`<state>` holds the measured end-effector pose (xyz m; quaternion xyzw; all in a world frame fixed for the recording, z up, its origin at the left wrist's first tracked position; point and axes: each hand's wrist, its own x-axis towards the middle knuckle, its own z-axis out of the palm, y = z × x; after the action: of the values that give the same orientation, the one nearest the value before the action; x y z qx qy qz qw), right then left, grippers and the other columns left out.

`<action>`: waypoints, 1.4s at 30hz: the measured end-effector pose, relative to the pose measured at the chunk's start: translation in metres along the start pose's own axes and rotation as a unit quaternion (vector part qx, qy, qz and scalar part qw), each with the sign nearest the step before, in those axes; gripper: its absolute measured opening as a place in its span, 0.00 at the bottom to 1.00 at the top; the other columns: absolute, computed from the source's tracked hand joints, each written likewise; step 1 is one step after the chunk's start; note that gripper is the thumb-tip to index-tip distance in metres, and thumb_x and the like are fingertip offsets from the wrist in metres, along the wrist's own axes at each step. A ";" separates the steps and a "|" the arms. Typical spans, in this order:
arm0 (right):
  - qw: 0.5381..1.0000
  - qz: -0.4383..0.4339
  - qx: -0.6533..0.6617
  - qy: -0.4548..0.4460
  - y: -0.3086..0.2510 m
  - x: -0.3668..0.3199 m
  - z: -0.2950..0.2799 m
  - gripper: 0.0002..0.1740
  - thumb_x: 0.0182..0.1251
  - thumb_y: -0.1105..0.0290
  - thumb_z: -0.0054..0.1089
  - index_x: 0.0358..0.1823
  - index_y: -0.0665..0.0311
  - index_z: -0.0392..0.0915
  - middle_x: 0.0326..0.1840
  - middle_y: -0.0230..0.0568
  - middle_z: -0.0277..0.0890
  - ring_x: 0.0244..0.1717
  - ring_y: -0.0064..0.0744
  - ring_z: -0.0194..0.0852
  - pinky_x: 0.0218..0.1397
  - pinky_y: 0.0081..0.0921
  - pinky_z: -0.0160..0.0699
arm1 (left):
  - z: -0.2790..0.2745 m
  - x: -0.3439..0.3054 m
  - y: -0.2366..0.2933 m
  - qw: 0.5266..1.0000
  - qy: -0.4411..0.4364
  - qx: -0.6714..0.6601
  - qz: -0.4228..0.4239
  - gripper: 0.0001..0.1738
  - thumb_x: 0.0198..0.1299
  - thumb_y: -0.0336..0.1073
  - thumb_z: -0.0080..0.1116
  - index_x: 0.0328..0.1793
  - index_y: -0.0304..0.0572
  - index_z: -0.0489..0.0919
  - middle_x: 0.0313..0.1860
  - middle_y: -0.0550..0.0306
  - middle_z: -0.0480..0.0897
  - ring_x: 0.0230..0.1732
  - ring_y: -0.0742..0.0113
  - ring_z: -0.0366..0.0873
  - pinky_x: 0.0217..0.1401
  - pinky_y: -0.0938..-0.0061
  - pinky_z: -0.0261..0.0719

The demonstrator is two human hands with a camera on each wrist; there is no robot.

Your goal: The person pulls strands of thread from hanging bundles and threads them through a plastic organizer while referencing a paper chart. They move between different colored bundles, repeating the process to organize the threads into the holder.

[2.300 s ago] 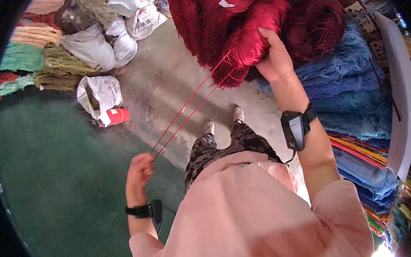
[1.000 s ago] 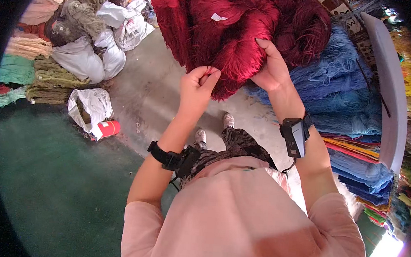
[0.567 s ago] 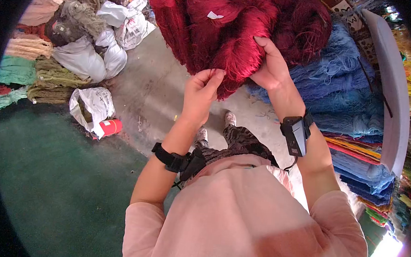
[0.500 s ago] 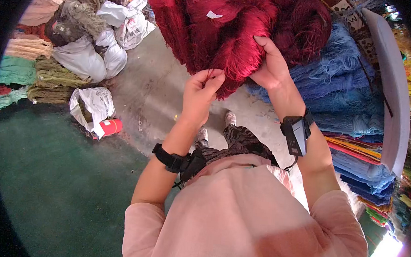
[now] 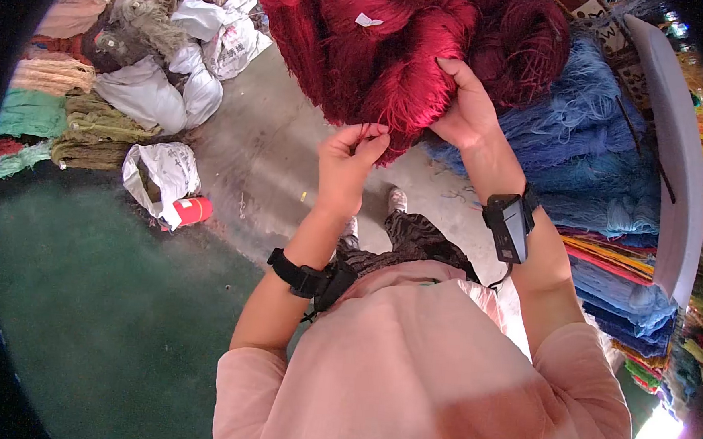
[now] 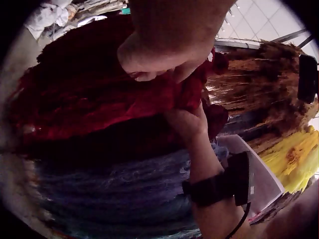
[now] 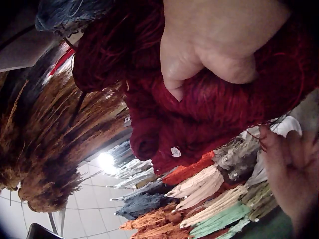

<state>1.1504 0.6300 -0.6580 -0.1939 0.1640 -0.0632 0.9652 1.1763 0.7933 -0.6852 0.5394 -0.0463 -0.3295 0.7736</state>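
Observation:
A large bundle of deep red yarn skeins point(image 5: 409, 66), with a small white tag point(image 5: 368, 20) on it, hangs at the top of the head view. My right hand point(image 5: 469, 114) grips the brightest skein from its right side, thumb over the front and fingers hidden behind it. At the skein's lower left, my left hand point(image 5: 347, 159) pinches a thin red strand between thumb and forefinger. From the right wrist, the left hand point(image 7: 284, 159) shows beside the yarn with that strand at its fingertips. The left wrist view has the right hand point(image 6: 192, 122) under the red yarn.
Blue yarn skeins point(image 5: 589, 145) hang at right, near a pale curved panel point(image 5: 670, 150). Peach, green and olive yarn piles point(image 5: 104, 116) and white sacks point(image 5: 146, 94) lie at left. An opened white bag point(image 5: 165, 172) with a red cone point(image 5: 193, 210) sits on the floor.
Earlier the left hand was low at left, with two lengths of red strand stretched from the skein. It has since come up to the skein's lower end. The right hand kept its hold.

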 end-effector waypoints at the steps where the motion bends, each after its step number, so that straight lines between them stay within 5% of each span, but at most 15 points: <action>1: 1.000 0.000 0.001 0.004 0.000 0.000 0.000 0.14 0.55 0.68 0.48 0.42 0.64 0.68 0.40 0.41 0.72 0.43 0.37 0.69 0.53 0.38 0.65 | -0.002 0.001 -0.004 1.000 -0.011 -0.004 0.000 0.07 0.48 0.26 0.56 0.36 0.36 0.76 0.23 0.71 0.71 0.17 0.88 0.56 0.17 0.90 0.51; 8: 1.000 0.004 0.005 0.005 -0.001 0.000 -0.002 0.14 0.55 0.68 0.49 0.42 0.64 0.68 0.41 0.42 0.71 0.44 0.38 0.69 0.54 0.39 0.64 | 0.009 0.001 0.001 1.000 0.001 -0.012 -0.017 0.06 0.48 0.28 0.57 0.34 0.37 0.76 0.23 0.71 0.71 0.22 0.87 0.61 0.23 0.90 0.58; 11: 1.000 0.011 0.011 -0.006 -0.001 0.000 -0.003 0.14 0.54 0.68 0.49 0.42 0.64 0.68 0.41 0.41 0.71 0.43 0.38 0.69 0.54 0.39 0.64 | 0.012 0.004 -0.003 1.000 0.005 -0.025 0.002 0.04 0.51 0.29 0.55 0.34 0.38 0.75 0.23 0.71 0.72 0.14 0.88 0.55 0.14 0.89 0.47; 20: 1.000 0.004 -0.001 -0.010 -0.002 0.002 -0.008 0.18 0.55 0.68 0.48 0.47 0.66 0.64 0.46 0.43 0.69 0.49 0.37 0.67 0.58 0.38 0.60 | 0.009 0.003 -0.001 0.996 0.009 -0.084 -0.020 0.03 0.54 0.31 0.52 0.32 0.41 0.72 0.13 0.74 0.59 0.12 0.86 0.50 0.14 0.87 0.46; 26: 1.000 0.003 0.000 0.007 -0.001 0.003 -0.005 0.13 0.54 0.69 0.49 0.42 0.64 0.68 0.39 0.40 0.72 0.42 0.36 0.70 0.51 0.37 0.66 | 0.006 0.008 0.000 0.981 -0.049 -0.189 -0.012 0.02 0.55 0.32 0.51 0.33 0.43 0.73 0.15 0.73 0.65 0.12 0.87 0.48 0.14 0.87 0.45; 35: 1.000 -0.010 -0.029 -0.002 0.000 0.004 -0.005 0.18 0.53 0.67 0.50 0.46 0.64 0.66 0.44 0.40 0.70 0.46 0.36 0.68 0.55 0.36 0.63 | 0.001 0.006 -0.001 0.924 -0.111 -0.363 -0.041 0.09 0.61 0.36 0.41 0.43 0.44 0.70 0.38 0.67 0.75 0.13 0.82 0.50 0.15 0.88 0.48; 38: 0.998 -0.022 -0.044 0.029 0.000 0.005 -0.010 0.21 0.53 0.67 0.50 0.49 0.64 0.64 0.46 0.41 0.69 0.49 0.37 0.66 0.57 0.37 0.62 | -0.010 0.001 0.001 0.907 -0.061 -0.412 -0.056 0.09 0.60 0.36 0.42 0.44 0.43 0.70 0.36 0.65 0.75 0.13 0.82 0.50 0.14 0.87 0.49; 42: 0.996 -0.039 -0.052 0.066 0.002 0.006 -0.014 0.14 0.54 0.68 0.48 0.43 0.64 0.68 0.40 0.40 0.72 0.42 0.37 0.70 0.51 0.36 0.67 | -0.040 -0.002 0.014 0.941 -0.042 -0.331 -0.059 0.06 0.59 0.35 0.43 0.39 0.44 0.70 0.27 0.67 0.72 0.12 0.83 0.50 0.14 0.87 0.48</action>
<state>1.1516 0.6259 -0.6723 -0.2453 0.2226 -0.1053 0.9377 1.1979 0.8292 -0.6892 0.2404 0.0646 -0.3936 0.8850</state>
